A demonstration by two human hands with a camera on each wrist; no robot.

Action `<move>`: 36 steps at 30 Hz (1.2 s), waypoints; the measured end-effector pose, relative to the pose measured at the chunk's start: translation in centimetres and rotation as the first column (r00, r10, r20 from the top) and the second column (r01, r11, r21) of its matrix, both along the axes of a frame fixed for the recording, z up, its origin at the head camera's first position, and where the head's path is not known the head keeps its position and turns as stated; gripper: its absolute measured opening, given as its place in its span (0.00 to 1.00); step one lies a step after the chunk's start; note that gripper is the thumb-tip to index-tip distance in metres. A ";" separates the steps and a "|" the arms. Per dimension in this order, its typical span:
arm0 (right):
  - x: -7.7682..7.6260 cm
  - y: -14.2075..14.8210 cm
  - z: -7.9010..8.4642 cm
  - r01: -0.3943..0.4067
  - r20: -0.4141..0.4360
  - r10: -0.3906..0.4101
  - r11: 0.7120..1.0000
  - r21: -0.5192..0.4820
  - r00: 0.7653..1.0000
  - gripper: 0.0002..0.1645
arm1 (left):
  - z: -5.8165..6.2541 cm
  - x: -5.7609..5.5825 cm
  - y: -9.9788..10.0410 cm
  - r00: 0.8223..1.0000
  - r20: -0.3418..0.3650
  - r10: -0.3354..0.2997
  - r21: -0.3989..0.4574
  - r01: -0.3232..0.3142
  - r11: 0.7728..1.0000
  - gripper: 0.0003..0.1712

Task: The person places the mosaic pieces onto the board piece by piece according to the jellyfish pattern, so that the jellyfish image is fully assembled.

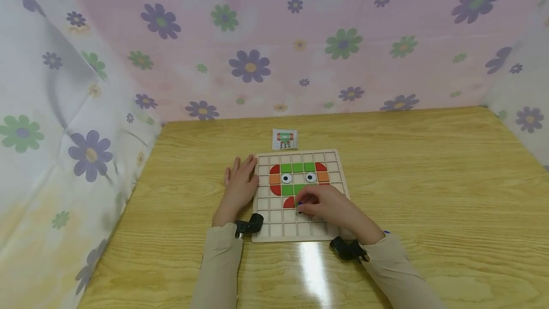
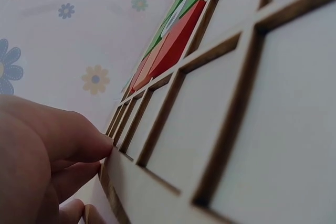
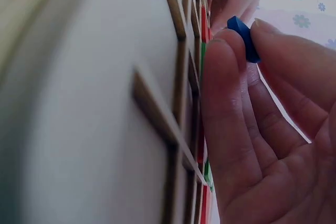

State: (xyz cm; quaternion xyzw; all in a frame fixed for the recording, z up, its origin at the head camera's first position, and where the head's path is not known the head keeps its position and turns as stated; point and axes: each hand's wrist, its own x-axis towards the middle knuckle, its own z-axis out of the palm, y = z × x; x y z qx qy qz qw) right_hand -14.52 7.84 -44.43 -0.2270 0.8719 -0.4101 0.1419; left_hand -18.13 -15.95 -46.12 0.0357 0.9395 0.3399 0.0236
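A wooden grid board (image 1: pixel 274 229) lies on the table with coloured pieces set in its cells: green tiles (image 1: pixel 298 168), red rounded pieces (image 1: pixel 275 190), orange squares (image 1: pixel 275 179) and two white eye pieces (image 1: pixel 286 179). My right hand (image 1: pixel 328 204) is over the lower middle cells, pinching a small blue piece (image 3: pixel 243 39) between thumb and fingertip. Part of the pattern is hidden beneath that hand. At the board's left edge rests my left hand (image 1: pixel 240 187), its fingers extended forward; in the left wrist view the thumb (image 2: pixel 84 135) touches the rim.
A small printed card (image 1: pixel 285 139) with a coloured grid figure lies just beyond the board. Flowered cloth (image 1: pixel 300 75) stands behind the wood-grain table (image 1: pixel 171 194) and along both sides. Each wrist wears a black camera (image 1: pixel 343 248).
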 end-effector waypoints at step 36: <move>1.9 -3.5 0.0 0.068 -0.242 -0.005 0.964 0.256 0.970 0.05 | 0.1 -0.2 0.1 1.000 0.005 -0.004 -0.034 0.004 0.999 0.30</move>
